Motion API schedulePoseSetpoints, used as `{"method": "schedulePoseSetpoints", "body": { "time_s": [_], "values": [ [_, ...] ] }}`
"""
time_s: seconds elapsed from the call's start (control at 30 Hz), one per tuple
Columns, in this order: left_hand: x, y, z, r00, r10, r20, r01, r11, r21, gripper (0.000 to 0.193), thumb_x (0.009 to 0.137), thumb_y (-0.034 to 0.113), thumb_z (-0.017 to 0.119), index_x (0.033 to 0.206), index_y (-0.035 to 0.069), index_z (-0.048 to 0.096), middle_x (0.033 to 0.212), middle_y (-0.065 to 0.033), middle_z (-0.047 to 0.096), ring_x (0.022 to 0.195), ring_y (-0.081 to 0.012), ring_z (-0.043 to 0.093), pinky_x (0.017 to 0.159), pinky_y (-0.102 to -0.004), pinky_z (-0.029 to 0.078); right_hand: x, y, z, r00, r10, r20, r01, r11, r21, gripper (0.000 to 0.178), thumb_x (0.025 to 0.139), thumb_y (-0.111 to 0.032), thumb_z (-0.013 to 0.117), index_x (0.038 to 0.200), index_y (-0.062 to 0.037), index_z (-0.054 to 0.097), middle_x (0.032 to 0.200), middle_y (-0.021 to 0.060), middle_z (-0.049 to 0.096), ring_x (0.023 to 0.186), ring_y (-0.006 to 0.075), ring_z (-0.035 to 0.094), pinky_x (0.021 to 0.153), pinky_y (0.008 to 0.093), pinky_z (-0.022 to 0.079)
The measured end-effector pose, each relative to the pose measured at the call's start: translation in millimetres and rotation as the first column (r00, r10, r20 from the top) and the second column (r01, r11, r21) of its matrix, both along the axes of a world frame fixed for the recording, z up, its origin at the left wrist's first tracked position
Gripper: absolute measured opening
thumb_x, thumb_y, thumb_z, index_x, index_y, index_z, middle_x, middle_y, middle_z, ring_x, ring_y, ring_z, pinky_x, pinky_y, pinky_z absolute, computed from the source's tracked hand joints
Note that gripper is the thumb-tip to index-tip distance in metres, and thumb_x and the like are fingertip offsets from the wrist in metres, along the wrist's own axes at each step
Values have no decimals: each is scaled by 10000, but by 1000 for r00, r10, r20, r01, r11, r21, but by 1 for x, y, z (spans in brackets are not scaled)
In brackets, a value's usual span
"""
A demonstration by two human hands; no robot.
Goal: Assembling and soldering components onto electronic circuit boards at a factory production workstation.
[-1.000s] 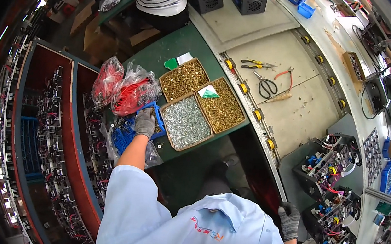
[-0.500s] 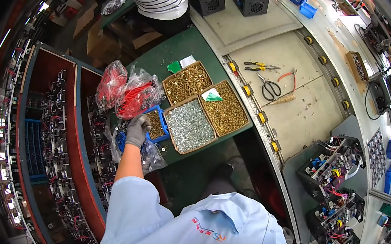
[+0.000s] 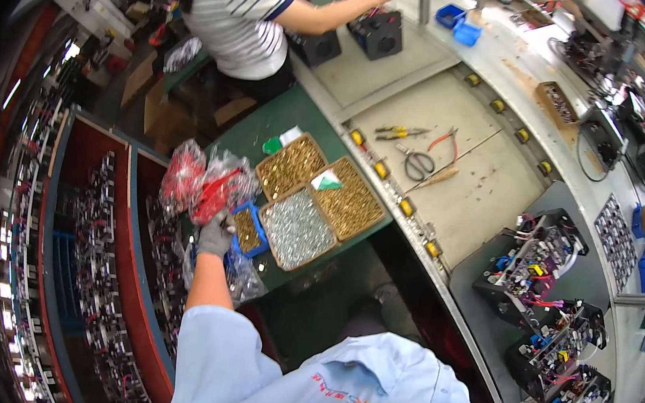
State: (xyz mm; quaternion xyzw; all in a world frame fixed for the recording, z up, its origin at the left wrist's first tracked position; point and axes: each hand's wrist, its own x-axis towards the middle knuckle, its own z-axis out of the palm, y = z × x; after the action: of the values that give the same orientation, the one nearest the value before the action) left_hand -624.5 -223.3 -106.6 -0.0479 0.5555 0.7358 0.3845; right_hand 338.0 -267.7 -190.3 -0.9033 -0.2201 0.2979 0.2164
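My left hand, in a grey glove, reaches out to the left edge of the green table. It rests at a small blue bin of brass parts, just below clear bags of red parts. Whether its fingers grip anything I cannot tell. Beside the bin stand three flat trays: two of brass screws and one of silver screws. My right hand is out of view behind my light blue shirt.
A person in a striped shirt works at the far end on black boxes. Scissors and pliers lie on the grey bench. Wired electronic assemblies stand at right. Red-walled crates of black parts fill the left.
My left hand has stayed at the blue bin while my head moved. My gloved right hand, seen low at right a second ago, has dropped out of view.
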Motion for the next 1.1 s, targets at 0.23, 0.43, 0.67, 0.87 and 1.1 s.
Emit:
{"method": "schedulePoseSetpoints", "body": {
  "time_s": [0.23,0.43,0.67,0.87,1.1],
  "values": [
    [59,45,99,995,37,87,-73,887,456,115,959,119,618,1019,21,621,791,0,531,639,-99,468,507,-260,423,61,-43,-51,907,-355,224,332,934,134,424,756,-42,773,1154,34,650,1026,143,712,933,274,663,817,383,542],
    [213,163,160,756,-595,271,168,578,799,161,976,138,598,1054,-2,609,807,7,502,566,-59,375,449,-218,369,106,-87,-105,875,-466,132,430,872,233,467,721,-25,798,1161,16,647,1027,149,712,929,300,665,823,423,543],
    [362,306,170,371,-909,188,490,364,792,252,991,246,588,1098,24,643,763,28,479,527,-63,379,386,-204,374,87,-104,55,913,-407,17,344,794,502,400,799,-79,731,1172,-22,599,1021,105,648,898,241,627,781,397,540],
    [442,361,160,15,-989,144,673,117,730,288,1005,369,552,980,103,661,657,49,373,483,-66,331,353,-196,293,-6,-15,311,990,-63,-129,139,637,758,354,864,-150,685,1181,-68,549,1012,45,582,865,138,585,713,308,538],
    [506,370,144,-106,-964,242,883,20,468,253,984,318,590,1059,78,614,746,21,488,539,-89,424,419,-219,367,-127,173,353,822,218,-526,439,346,830,381,803,-70,705,1137,-119,527,999,15,549,868,183,580,775,344,533]
  ]
}}
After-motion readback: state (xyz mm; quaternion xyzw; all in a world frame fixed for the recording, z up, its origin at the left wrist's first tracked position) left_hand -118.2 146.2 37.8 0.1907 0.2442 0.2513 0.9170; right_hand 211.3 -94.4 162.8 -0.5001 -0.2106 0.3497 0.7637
